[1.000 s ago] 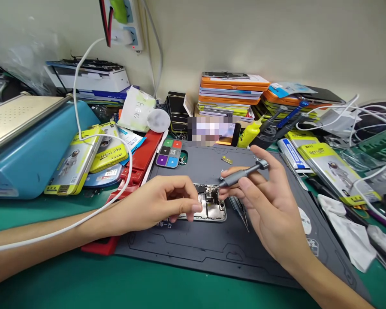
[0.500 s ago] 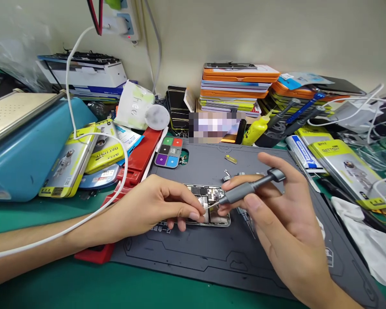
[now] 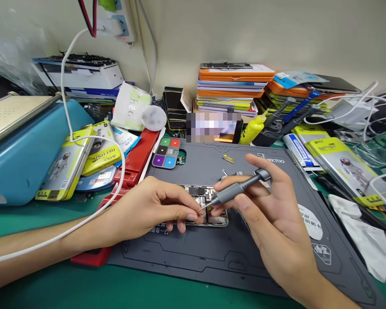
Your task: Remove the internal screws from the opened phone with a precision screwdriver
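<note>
An opened phone [image 3: 217,219] with its inner parts bare lies on the dark grey mat [image 3: 193,257], partly hidden by both hands. My left hand [image 3: 169,206] is over the phone's left part, thumb and forefinger pinched together; whatever is between them is too small to make out. In my right hand [image 3: 266,210] is a grey precision screwdriver [image 3: 233,192], held slantwise between thumb and fingers with the cap end near the forefinger. Its thin tip touches or nearly touches the pinched left fingertips. Behind the right hand, more metal tools are partly covered.
A magnetic pad with coloured squares [image 3: 166,153] and a small yellowish part [image 3: 228,159] lie on the mat's far side. Battery boxes [image 3: 64,165] and a red tool [image 3: 138,156] stand left. A yellow bottle [image 3: 254,128] is behind. A white cable [image 3: 124,165] crosses my left forearm.
The view has shifted slightly. My right hand and the screwdriver have moved a little to the left, bringing the tip further across the left fingertips. The left pinch is kept.
</note>
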### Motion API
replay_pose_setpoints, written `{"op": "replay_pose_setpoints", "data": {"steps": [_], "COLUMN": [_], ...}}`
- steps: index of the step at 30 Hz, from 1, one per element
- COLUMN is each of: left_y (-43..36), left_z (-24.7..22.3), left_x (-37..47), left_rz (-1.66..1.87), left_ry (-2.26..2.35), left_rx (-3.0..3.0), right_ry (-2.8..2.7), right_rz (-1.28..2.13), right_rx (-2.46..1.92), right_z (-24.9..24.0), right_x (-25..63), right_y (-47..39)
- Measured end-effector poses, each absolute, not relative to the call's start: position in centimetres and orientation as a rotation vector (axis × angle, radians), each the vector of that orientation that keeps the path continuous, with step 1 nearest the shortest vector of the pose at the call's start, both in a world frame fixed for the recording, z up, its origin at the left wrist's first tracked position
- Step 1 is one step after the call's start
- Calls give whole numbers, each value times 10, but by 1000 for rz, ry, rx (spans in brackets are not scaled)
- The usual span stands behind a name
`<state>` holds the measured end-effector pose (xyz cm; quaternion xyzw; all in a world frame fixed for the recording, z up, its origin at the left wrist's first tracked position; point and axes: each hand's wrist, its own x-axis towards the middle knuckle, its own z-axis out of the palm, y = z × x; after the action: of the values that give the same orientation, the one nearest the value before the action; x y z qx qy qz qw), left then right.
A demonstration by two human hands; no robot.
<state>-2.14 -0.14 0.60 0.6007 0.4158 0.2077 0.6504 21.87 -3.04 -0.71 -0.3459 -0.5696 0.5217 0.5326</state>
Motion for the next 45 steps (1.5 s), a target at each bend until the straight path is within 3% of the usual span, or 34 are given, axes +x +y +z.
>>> {"op": "replay_pose_setpoints", "data": {"steps": [39,45], "left_y": [-3,-3], "left_z": [3,3], "left_x": [-23,-20], "left_rz": [473,456], "left_ry": [834,890], "left_rx": [1403,1503], "right_ry": [-1243,-1262], "right_rz": [1472,1286], "right_rx": [-754,-826], "right_z": [-9,-5], "right_x": [222,230], "right_y": [-22,-14]}}
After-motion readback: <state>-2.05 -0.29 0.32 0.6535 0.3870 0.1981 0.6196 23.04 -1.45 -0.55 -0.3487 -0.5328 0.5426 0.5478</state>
